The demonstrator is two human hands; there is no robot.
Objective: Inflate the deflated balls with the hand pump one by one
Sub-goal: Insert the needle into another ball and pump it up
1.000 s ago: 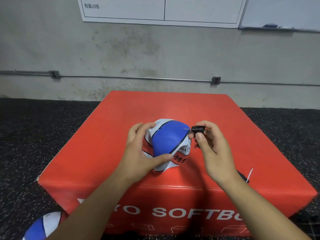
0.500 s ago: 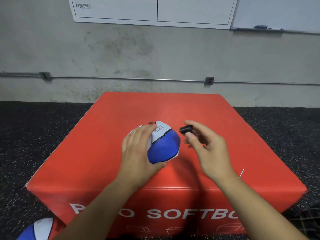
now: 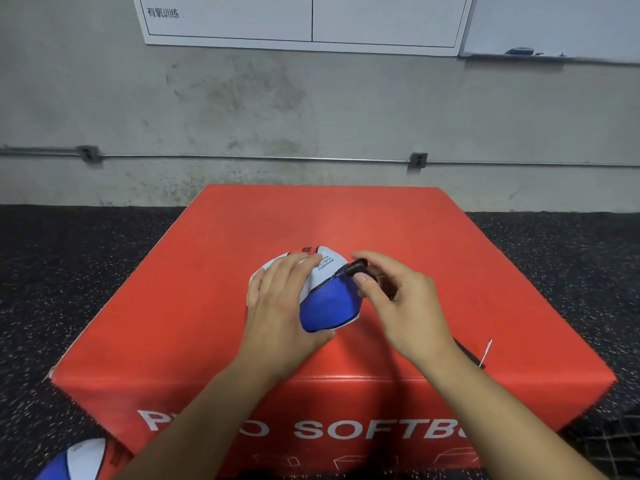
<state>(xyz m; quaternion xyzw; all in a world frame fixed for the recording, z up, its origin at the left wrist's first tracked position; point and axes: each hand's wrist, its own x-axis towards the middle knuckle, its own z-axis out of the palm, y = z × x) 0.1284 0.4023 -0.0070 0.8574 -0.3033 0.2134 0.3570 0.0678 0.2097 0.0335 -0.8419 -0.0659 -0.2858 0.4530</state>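
A deflated blue-and-white ball (image 3: 325,299) was held on top of a red box (image 3: 433,258) printed with the partly hidden word "SOFTB", roughly at the middle of the box's upper face and towards its near half. The ball was gripped by the left hand (image 3: 277,306), whose fingers were laid over the white panel while the thumb was curled under the near edge of the blue panel. A small black pump nozzle (image 3: 356,267) was pinched between the thumb and forefinger of the right hand (image 3: 401,303), and its thin needle was pointed at the seam where the white panel met the blue one; whether the needle had entered the valve could not be told. The remaining fingers of the right hand were loosely curled behind the nozzle. A dark object with a thin metal pin (image 3: 486,351) standing from it was seen lying on the box near its front right edge, mostly hidden behind the right wrist. A second blue, white and red ball (image 3: 76,460) was seen on the speckled black floor (image 3: 69,278) beside the box's near left corner. Beyond the box, a grey concrete wall (image 3: 311,109) was crossed by a metal conduit (image 3: 242,156), with a whiteboard (image 3: 301,19) mounted above it.
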